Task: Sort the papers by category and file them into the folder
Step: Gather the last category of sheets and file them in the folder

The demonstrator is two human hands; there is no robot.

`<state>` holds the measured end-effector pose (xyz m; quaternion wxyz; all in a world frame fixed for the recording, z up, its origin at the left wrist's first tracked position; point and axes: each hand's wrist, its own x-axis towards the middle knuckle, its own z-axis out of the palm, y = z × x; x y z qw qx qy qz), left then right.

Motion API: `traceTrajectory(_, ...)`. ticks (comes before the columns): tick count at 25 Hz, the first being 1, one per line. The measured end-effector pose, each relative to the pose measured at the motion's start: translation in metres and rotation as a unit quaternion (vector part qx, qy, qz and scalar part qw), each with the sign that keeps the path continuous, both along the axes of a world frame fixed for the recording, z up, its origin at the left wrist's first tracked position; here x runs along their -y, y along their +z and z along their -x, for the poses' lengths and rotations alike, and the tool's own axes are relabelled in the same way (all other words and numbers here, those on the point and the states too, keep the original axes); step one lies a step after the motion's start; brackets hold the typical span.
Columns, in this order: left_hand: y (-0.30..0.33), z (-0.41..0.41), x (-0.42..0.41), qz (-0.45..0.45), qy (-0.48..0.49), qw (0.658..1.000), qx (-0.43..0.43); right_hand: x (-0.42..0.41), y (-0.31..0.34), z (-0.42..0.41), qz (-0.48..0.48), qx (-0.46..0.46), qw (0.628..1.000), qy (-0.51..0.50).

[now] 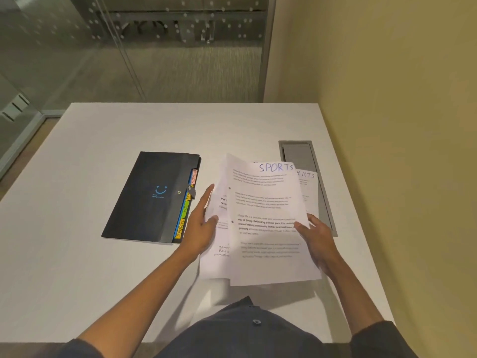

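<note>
Holding the papers just right of the closed folder, the left hand pinches their left edge while the right hand grips the right edge, thumb on top.

A white rectangular table with a matte top carries a flat black plastic expanding folder, lying closed left of centre with coloured index tabs showing along its right edge. Set into the tabletop near the right edge is a long grey metal cable hatch. A white printed sheet, headed in blue handwriting, appears to lie partly over that hatch.
</note>
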<state>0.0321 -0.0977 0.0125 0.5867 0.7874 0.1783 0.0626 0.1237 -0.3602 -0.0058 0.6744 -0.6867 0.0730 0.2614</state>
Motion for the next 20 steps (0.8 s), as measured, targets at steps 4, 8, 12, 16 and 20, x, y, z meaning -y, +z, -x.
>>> traceTrajectory(4, 0.007, 0.0, 0.005, 0.131, 0.068, 0.989, -0.009, -0.021, -0.004, 0.002, -0.023, -0.008, 1.0, 0.006)
traceTrajectory(8, 0.01, -0.004, 0.012, 0.177, 0.094, 0.98, -0.005, -0.035, -0.012, 0.001, -0.046, -0.013, 0.999, -0.014)
traceTrajectory(12, 0.002, -0.003, 0.009, 0.18, 0.063, 0.98, -0.063, -0.045, -0.019, 0.002, -0.043, 0.005, 0.998, -0.046)
traceTrajectory(16, -0.007, 0.009, -0.003, 0.122, 0.012, 0.984, -0.125, -0.045, -0.027, 0.001, -0.017, -0.01, 0.999, -0.029)
traceTrajectory(20, -0.013, 0.019, -0.016, 0.117, 0.05, 0.987, -0.098, -0.044, -0.044, 0.003, 0.124, -0.032, 0.992, 0.005)
